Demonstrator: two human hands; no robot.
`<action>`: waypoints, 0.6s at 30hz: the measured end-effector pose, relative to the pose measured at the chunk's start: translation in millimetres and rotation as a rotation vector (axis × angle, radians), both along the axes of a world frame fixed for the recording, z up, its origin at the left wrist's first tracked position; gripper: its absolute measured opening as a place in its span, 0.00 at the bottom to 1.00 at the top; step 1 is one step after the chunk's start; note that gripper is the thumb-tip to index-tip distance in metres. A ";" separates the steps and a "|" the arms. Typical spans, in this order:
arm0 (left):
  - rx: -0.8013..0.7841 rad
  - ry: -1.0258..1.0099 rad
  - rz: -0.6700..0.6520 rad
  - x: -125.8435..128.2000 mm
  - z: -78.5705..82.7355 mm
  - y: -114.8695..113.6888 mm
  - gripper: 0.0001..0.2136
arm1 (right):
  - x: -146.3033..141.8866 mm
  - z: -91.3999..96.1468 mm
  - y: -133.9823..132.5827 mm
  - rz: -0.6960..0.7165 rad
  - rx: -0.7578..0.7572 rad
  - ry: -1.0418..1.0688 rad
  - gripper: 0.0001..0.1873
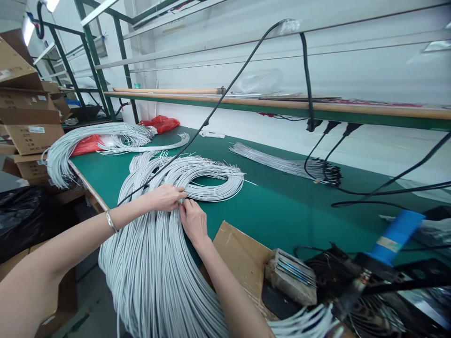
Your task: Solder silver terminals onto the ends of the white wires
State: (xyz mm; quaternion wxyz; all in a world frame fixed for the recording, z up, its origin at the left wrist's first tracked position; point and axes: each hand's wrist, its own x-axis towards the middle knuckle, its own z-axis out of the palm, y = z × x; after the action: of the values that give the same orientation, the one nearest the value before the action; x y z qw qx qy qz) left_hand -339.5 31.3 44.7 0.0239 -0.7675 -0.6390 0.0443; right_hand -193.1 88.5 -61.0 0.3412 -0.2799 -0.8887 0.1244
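A big bundle of grey-white cables point(158, 253) lies over the near left edge of the green table point(275, 206) and curls round toward the middle. My left hand point(165, 197) rests on top of the bundle with its fingers pinched on a few cables. My right hand point(193, 220) sits right beside it, fingers closed on the same strands where the two hands meet. A silver bracelet point(111, 220) shows on my left wrist.
More cable bundles lie at the far left point(88, 141) and far middle point(278, 162). Red bags point(160, 123) sit at the back. Black power cords point(317, 155) hang from the shelf. Flat cardboard point(239, 256), a blue-handled tool point(394, 237) and a block point(292, 277) sit at the right. Boxes point(28, 126) stand left.
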 end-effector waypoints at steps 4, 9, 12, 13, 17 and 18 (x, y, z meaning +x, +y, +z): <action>-0.035 0.038 -0.031 -0.2 2.4 3.1 0.15 | 1.8 7.3 -3.2 0.039 0.003 -0.047 0.11; -0.076 0.041 -0.019 -7.5 5.3 10.0 0.14 | 16.1 9.0 -15.6 0.115 -0.037 -0.122 0.11; -0.105 0.034 -0.006 -8.3 7.3 13.6 0.14 | 23.0 7.7 -23.4 0.131 -0.081 -0.151 0.11; -0.113 0.031 0.001 -8.1 8.4 14.2 0.14 | 24.0 7.3 -25.2 0.130 -0.097 -0.155 0.11; -0.133 0.007 0.042 -7.5 13.4 13.8 0.15 | 22.8 6.3 -28.6 0.099 -0.176 -0.155 0.12; -0.135 -0.002 0.056 -7.1 13.8 13.4 0.15 | 22.1 6.5 -28.9 0.091 -0.196 -0.153 0.12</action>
State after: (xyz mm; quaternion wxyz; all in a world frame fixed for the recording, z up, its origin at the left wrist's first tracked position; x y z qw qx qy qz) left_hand -346.6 44.7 58.5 -0.0298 -0.7493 -0.6558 0.0871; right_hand -171.0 59.7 -54.5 0.2375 -0.2800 -0.9075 0.2042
